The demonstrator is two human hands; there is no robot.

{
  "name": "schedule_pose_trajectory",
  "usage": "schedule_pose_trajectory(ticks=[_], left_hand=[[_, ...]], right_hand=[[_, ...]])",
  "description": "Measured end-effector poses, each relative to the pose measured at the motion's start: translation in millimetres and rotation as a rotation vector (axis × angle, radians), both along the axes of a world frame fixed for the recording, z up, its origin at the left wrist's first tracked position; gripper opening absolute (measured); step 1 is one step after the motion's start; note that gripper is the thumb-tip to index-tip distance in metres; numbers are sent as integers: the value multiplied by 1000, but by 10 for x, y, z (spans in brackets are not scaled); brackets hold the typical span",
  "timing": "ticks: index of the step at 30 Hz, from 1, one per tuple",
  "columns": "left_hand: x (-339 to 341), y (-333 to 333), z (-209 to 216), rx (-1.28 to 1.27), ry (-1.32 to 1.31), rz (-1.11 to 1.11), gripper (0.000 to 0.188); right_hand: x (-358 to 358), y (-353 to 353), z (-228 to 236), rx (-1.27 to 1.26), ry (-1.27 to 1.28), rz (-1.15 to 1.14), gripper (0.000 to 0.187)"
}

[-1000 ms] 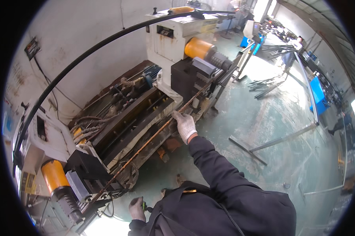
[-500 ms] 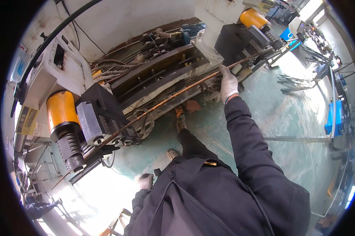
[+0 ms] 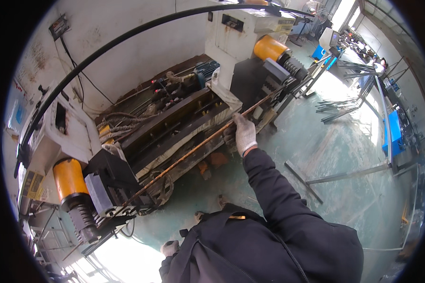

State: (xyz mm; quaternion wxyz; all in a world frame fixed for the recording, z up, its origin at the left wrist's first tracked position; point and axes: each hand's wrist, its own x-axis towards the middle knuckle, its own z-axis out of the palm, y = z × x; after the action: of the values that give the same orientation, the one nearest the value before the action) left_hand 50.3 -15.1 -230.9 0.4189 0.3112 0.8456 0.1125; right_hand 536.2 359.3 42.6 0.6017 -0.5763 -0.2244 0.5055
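A long, thin, rusty metal rod (image 3: 198, 146) slants across a two-headed machine, from low at the left to high at the right. My right hand (image 3: 244, 133), in a pale knitted glove, is closed round this rod just short of the right head (image 3: 245, 78). Its fingers are partly hidden behind the rod. The rod's left part runs past the dark blocks of the left head (image 3: 110, 177). My left hand (image 3: 170, 248), gloved too, hangs low beside my jacket, away from the machine. Its fingers look curled, and nothing shows in them.
Orange cylinders with threaded ends (image 3: 71, 179) sit on both heads. A black hose (image 3: 142, 29) arches over the machine. Between the heads lies a long metal trough (image 3: 175, 127). To the right stand a low metal frame (image 3: 349, 174), bundles of thin rods (image 3: 337, 109) and a blue box (image 3: 394, 132).
The view has shifted, so the machine sits further left and more of the wall and hose shows. My right hand stays on the rod. My left hand still hangs low.
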Motion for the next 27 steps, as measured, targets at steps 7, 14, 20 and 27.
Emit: schedule_pose_trajectory(ticks=[7,14,20,27], left_hand=[[477,491,113,-91,-102,-119,51],[575,667,-147,-39,-58,-339,54],[617,750,-223,-146,-13,-372,55],[964,1219,94,-164,-26,-428,55]], right_hand=[[56,0,117,132,28,30,41],[97,-12,198,124,62,104,47],[104,3,183,164,123,109,45],[100,16,153,184,-26,124,45]])
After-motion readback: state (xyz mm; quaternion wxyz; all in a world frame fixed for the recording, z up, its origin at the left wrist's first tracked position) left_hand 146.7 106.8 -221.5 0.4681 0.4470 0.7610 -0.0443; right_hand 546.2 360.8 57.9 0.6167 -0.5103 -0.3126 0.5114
